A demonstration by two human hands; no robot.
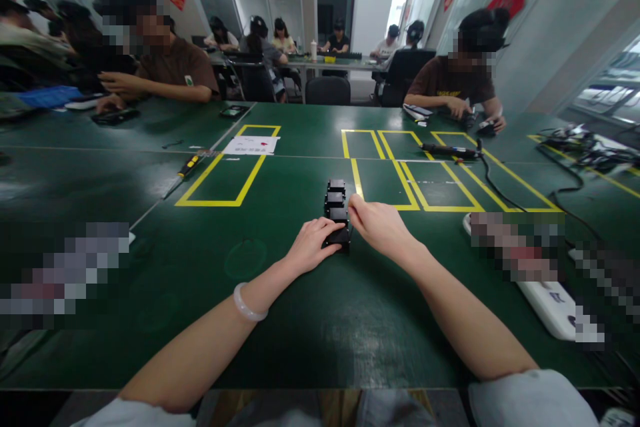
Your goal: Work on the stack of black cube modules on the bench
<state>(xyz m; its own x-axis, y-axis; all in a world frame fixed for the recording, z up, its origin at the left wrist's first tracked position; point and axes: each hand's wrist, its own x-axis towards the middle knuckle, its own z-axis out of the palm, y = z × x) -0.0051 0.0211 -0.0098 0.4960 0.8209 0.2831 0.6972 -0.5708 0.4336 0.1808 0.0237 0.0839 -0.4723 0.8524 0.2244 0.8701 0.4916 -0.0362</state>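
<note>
Several small black blocks (335,199) stand in a row on the green table, running away from me near the middle. My left hand (313,245) grips the nearest block (340,237) from its left side, thumb at the near edge and fingers over the top. On the right of the row, my right hand (373,219) is closed, its fingertips beside the second-nearest block (339,215). Whatever those fingertips hold, if anything, is too small or hidden to make out. A pale bracelet circles my left wrist.
Yellow tape rectangles (210,203) mark the green table (300,327). A yellow-black screwdriver (189,166) and white paper (253,145) lie to the left. A black tool (450,151) with a cable and a white device (545,310) are on the right. People sit across the table.
</note>
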